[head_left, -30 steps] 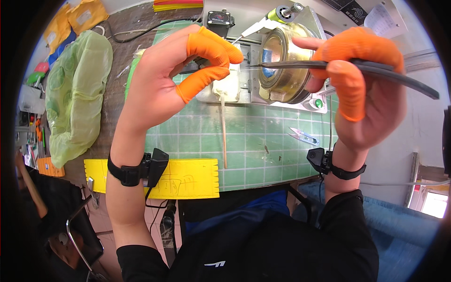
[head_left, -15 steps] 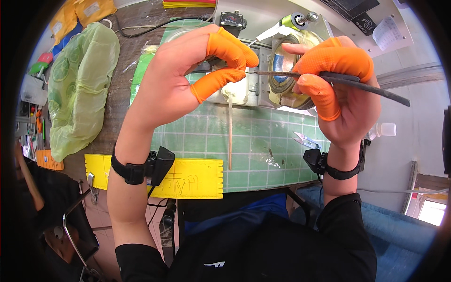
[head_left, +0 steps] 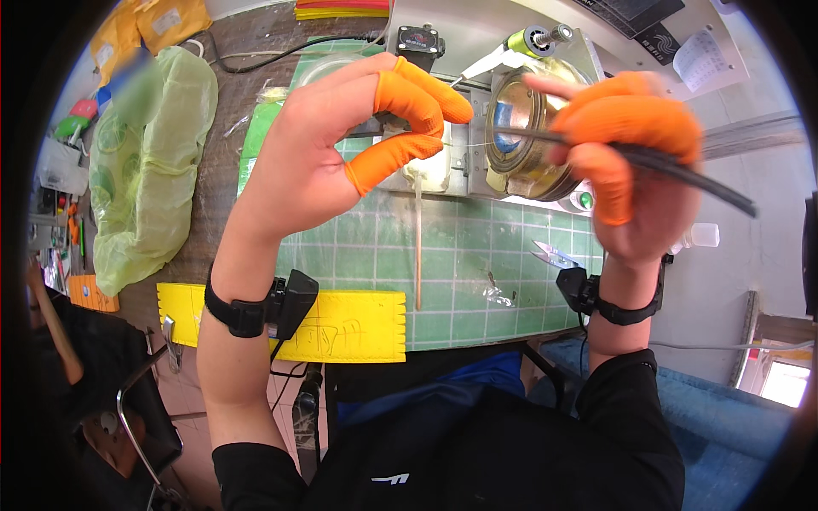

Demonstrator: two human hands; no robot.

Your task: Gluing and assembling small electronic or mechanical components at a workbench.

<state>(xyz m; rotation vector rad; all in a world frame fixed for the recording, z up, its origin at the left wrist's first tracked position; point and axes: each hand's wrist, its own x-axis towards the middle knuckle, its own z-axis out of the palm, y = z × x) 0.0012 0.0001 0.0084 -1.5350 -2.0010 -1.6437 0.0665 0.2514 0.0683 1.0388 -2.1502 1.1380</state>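
My left hand (head_left: 319, 140), orange cots on its fingers, is pinched closed over the machine parts. A fine pale strand (head_left: 469, 145) runs from its fingertips toward the right. My right hand (head_left: 635, 162), also in orange finger cots and smeared by motion, is closed around a long thin dark tool (head_left: 716, 189). The tool's narrow tip points left, in front of a round brass-coloured metal part (head_left: 521, 175), apart from my left fingertips. Below my left hand, a thin wooden stick (head_left: 417, 247) reaches down from a whitish lump (head_left: 433, 175).
Small snips (head_left: 555, 255) lie right on the green gridded mat (head_left: 375, 255). A lime-green spool (head_left: 528, 41) stands at the back. At left are a pale green bag (head_left: 158, 179) and a yellow strip (head_left: 362, 328) along the front edge. A small bottle (head_left: 703, 235) stands right.
My right hand has moved slightly right and down, drawing the dark tool's tip away from my left fingertips. The pale strand now shows between them. My left hand has barely moved.
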